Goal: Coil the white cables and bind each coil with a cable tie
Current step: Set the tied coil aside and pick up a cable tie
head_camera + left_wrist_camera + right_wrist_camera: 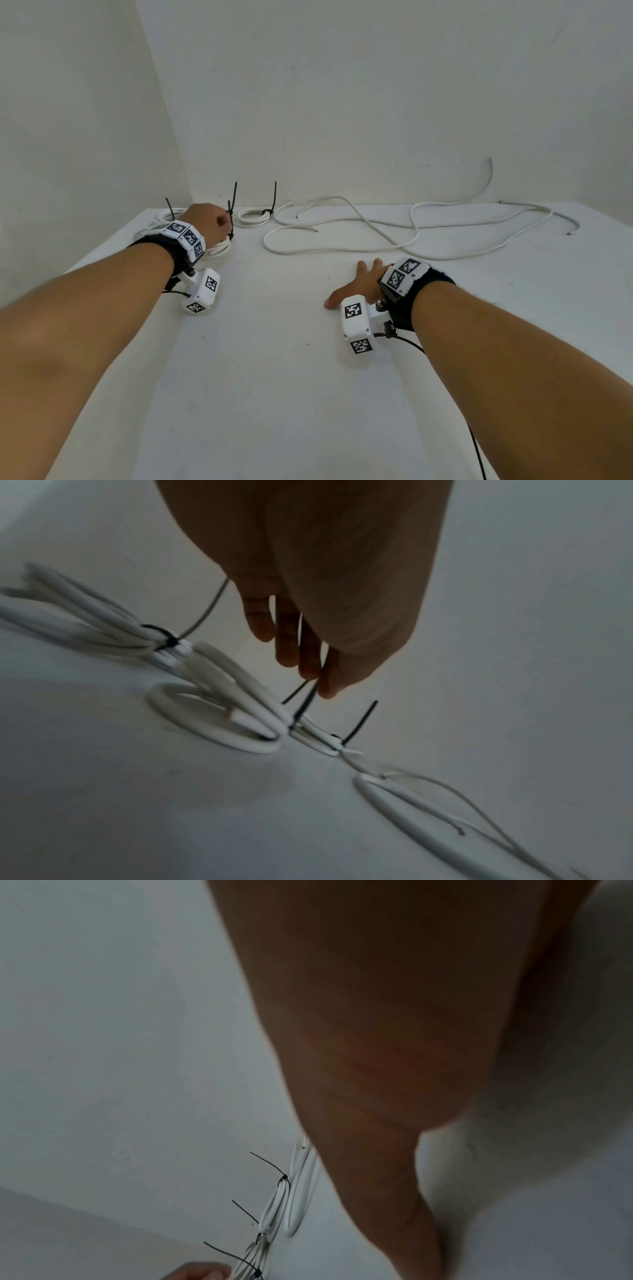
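On the white tabletop (291, 394), three bound coils of white cable sit in the far left corner, and the middle one serves as the landmark: a round coil of white plastic-sheathed cable (219, 721) cinched by a thin black plastic cable tie (303, 706). The left hand (205, 221) reaches over this coil, and its thumb and fingertips (325, 680) pinch the upright tail of that tie just above the coil. To the left of the landmark coil lies another bound white coil (85, 626) with its own black tie (164, 637). To the right of it, just beside, rests a third, smaller white coil (252, 218) whose black tie tail (274, 197) stands upright. Farther right of the landmark coil, loose white cables (394, 229) sprawl in uncoiled loops along the wall, one end rising against it. Nearer the person and well apart from the landmark coil, the right hand (359, 284) lies flat on the tabletop, fingers spread and relaxed, holding nothing.
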